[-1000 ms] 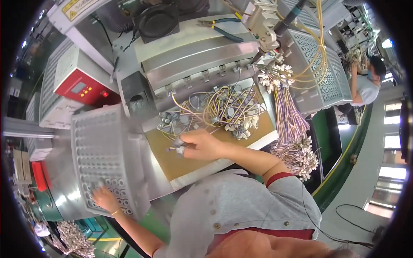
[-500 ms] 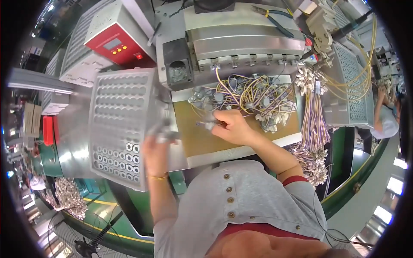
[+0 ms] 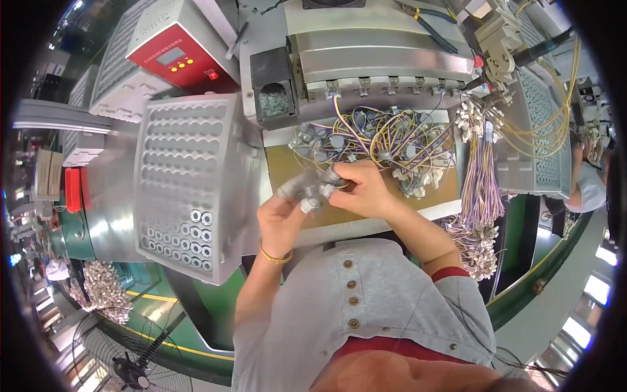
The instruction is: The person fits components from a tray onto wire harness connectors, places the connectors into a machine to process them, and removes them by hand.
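Note:
My left hand [image 3: 279, 215] and my right hand [image 3: 366, 189] meet over the brown work mat [image 3: 282, 163]. Pale grey pieces, perhaps fingertip covers, show at the fingers and thumbs of both. My right hand is closed in a pinch on a small wired part [image 3: 341, 185], mostly covered by the fingers. My left finger and thumb close on something small beside it; blur hides what that is. Just beyond lies a tangled heap of wired parts [image 3: 372, 134], with purple and yellow leads, grey round bodies and white connectors.
Left of the mat, a grey tray [image 3: 176, 170] holds metal rings in its nearer rows. Behind stand a metal fixture [image 3: 385, 62], a black bin [image 3: 271, 68] and a red-fronted control box [image 3: 176, 62]. Pliers [image 3: 428, 29] lie atop the fixture. Wire bundles [image 3: 482, 183] hang at right.
My left hand has moved right, from the tray's edge to my right hand. My right hand stays over the mat, its fingers shifted slightly. The whole view has shifted a little.

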`<action>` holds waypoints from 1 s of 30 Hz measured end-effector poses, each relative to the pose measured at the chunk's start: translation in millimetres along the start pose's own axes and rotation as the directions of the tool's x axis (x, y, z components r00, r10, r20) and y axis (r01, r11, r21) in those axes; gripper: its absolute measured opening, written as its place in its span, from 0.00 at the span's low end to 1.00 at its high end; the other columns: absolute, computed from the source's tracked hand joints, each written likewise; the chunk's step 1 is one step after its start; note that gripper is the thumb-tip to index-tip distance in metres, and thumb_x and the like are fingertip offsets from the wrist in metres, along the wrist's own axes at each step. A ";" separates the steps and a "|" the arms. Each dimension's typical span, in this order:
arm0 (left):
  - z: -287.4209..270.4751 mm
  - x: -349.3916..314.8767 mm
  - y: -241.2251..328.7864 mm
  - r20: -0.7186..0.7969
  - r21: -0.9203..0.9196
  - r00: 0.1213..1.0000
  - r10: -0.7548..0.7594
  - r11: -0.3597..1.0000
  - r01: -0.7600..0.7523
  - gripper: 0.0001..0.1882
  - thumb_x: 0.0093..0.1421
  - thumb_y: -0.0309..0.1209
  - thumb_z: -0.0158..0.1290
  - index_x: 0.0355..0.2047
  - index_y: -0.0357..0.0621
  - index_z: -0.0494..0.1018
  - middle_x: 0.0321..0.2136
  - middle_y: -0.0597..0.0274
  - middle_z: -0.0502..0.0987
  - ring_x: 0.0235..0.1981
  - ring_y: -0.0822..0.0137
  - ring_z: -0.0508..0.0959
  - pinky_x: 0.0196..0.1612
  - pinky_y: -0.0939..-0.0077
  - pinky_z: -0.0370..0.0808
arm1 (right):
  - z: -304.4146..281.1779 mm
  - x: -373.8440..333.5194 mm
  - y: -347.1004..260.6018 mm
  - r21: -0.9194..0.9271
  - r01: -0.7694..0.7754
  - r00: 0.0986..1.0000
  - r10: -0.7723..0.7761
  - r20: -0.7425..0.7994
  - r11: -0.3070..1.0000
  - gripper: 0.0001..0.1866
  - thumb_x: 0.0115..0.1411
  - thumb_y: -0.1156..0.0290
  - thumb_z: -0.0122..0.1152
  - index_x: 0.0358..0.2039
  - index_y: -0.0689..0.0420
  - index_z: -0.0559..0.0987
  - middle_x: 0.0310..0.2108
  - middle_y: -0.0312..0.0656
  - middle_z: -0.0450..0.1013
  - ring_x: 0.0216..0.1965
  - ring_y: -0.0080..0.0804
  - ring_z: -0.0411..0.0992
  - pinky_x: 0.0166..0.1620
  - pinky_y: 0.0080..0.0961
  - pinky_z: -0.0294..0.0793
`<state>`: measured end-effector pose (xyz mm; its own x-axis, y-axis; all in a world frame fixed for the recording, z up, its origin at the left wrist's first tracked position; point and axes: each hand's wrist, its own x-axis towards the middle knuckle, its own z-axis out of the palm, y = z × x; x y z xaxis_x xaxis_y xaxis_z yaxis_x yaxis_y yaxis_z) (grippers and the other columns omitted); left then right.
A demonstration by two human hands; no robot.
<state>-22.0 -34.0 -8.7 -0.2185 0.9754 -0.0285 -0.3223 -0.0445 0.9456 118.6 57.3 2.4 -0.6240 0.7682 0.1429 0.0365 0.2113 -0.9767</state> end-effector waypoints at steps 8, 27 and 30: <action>5.8 -0.1 0.7 -0.021 0.149 0.998 0.060 0.987 -0.057 0.17 0.48 0.17 0.51 0.41 0.30 0.67 0.38 0.57 0.71 0.38 0.70 0.70 0.40 0.79 0.69 | -9.7 0.4 0.6 -0.231 0.204 0.978 -0.192 0.076 0.951 0.05 0.38 0.78 0.56 0.16 0.62 0.69 0.11 0.37 0.62 0.11 0.24 0.58 0.16 0.18 0.56; 22.2 17.5 -3.3 0.036 -0.330 0.992 -0.117 0.936 0.122 0.22 0.53 0.26 0.48 0.49 0.34 0.60 0.41 0.58 0.69 0.33 0.68 0.72 0.32 0.77 0.70 | -20.6 16.2 15.1 0.139 -0.143 0.903 0.187 -0.387 0.980 0.02 0.44 0.76 0.52 0.19 0.60 0.71 0.16 0.30 0.66 0.17 0.11 0.60 0.18 0.10 0.56; 2.7 17.1 -30.1 0.035 -0.171 0.994 -0.106 0.979 0.111 0.19 0.53 0.25 0.48 0.46 0.34 0.64 0.38 0.60 0.70 0.33 0.71 0.71 0.34 0.79 0.70 | -39.1 35.6 -2.7 0.395 -0.093 0.691 0.345 -0.636 0.914 0.10 0.43 0.79 0.47 0.11 0.56 0.60 0.12 0.30 0.61 0.10 0.14 0.55 0.12 0.12 0.51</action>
<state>-13.6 -15.4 -36.8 -0.1510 0.9815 -0.1175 -0.4975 0.0273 0.8671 126.8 107.7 16.3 0.0777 0.9876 -0.1364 -0.2165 -0.1168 -0.9693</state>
